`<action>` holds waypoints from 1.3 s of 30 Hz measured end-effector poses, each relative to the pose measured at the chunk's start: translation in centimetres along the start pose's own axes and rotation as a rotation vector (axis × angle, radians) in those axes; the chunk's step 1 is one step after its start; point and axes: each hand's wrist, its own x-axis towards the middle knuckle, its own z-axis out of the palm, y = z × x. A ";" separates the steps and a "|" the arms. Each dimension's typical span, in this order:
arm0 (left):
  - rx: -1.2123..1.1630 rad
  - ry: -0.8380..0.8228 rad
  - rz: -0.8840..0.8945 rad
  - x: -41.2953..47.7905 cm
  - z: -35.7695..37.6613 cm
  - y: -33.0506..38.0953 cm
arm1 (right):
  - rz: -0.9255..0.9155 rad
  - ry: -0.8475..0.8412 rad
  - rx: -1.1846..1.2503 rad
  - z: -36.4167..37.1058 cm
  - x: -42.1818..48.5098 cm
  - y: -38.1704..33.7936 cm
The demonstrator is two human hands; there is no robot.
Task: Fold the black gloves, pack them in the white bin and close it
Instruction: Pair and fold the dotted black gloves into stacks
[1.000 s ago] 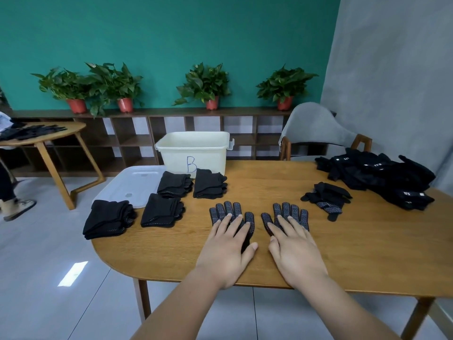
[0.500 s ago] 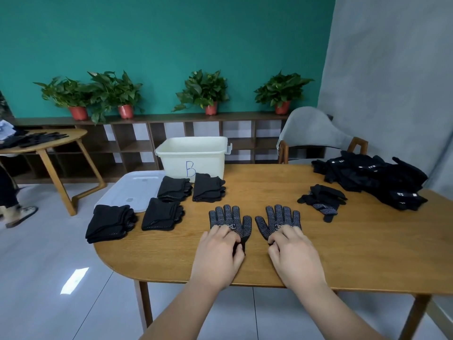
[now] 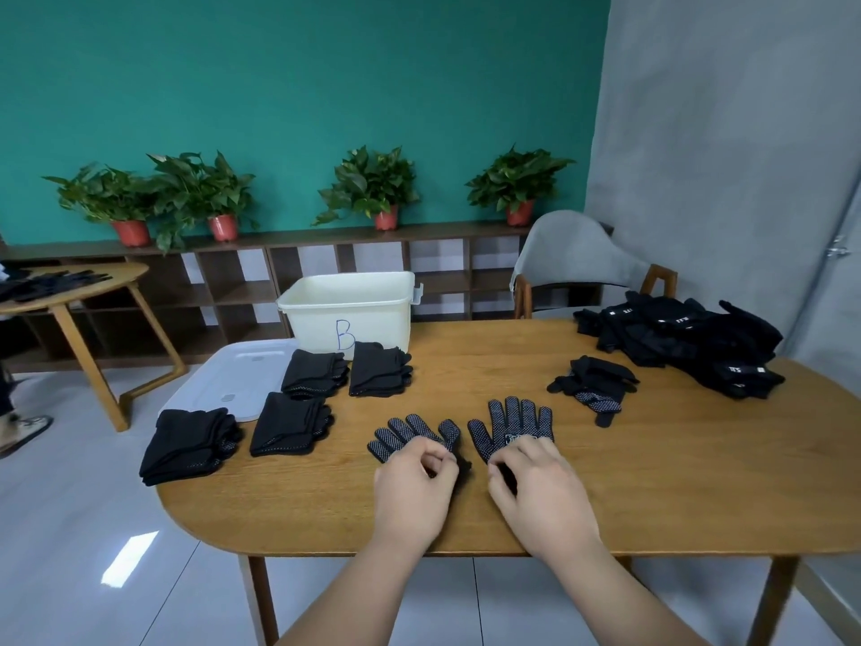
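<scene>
Table edge (image 3: 480,545) near left hand (image 3: 414,487), right hand (image 3: 540,491), gloves (image 3: 512,421)

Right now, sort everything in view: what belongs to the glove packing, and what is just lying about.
Job: left hand and right hand gripping the left dotted glove and right dotted glove; folded glove stacks; unfolded glove pile; white bin; bin lid.
Lying about: potted plants; grey chair; wall shelf.

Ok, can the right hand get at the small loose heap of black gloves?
Probably yes: only bare wooden table lies between the right hand and the small loose heap of black gloves, though its fingers pinch a dotted black glove.
</scene>
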 end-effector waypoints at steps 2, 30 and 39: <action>-0.081 0.000 0.006 -0.2 0.3 -0.1 | -0.032 -0.076 0.030 -0.4 0.1 0.1; 0.349 -0.055 0.234 -1.1 0.3 0.5 | 0.067 -0.010 0.461 -6.1 2.4 -0.9; 0.418 -0.066 0.201 -1.0 0.4 0.7 | -0.060 -0.084 0.375 -14.5 8.6 -2.8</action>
